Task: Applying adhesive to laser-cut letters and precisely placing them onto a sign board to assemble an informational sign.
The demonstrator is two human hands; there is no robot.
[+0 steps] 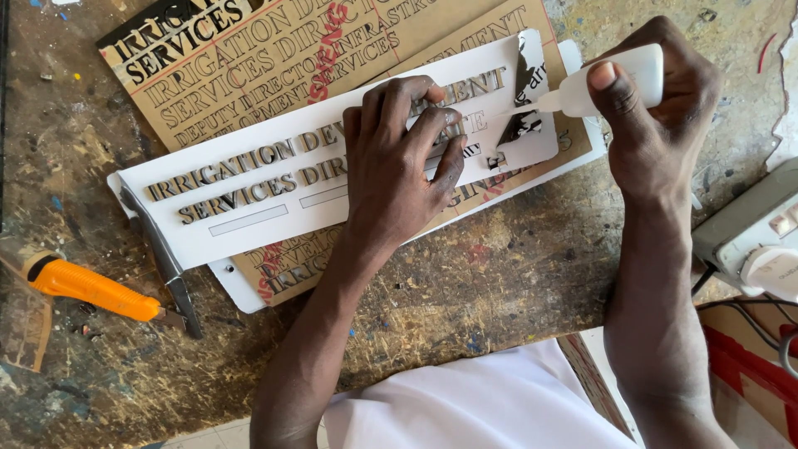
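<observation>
Left hand point(397, 162) lies flat with its palm down on a white sign plate point(249, 195), and the fingers are spread a little and bent at the tips. The fingertips press on small raised letters point(241, 170) near the right part of the plate; I cannot tell if they pinch one letter or only hold it down. Right hand point(657, 108) is closed around a small white glue bottle point(611, 79), with the thumb on its side. The bottle is tilted, and its thin nozzle points to the left, just above the plate, near the left fingertips.

The white sign plate lies at an angle on the worn wooden table point(499, 274), and two rows of metal-coloured letters stand on it. Under it is a brown cardboard sheet point(274, 58) with printed lettering, and one more white sheet shows at the lower edge. At the left side of the plate a grey metal blade point(162, 258) rests. Near it, at the left, lies an orange-handled utility knife point(91, 287). At the right edge of the table there is a white power socket box point(752, 229) with a plug in it.
</observation>
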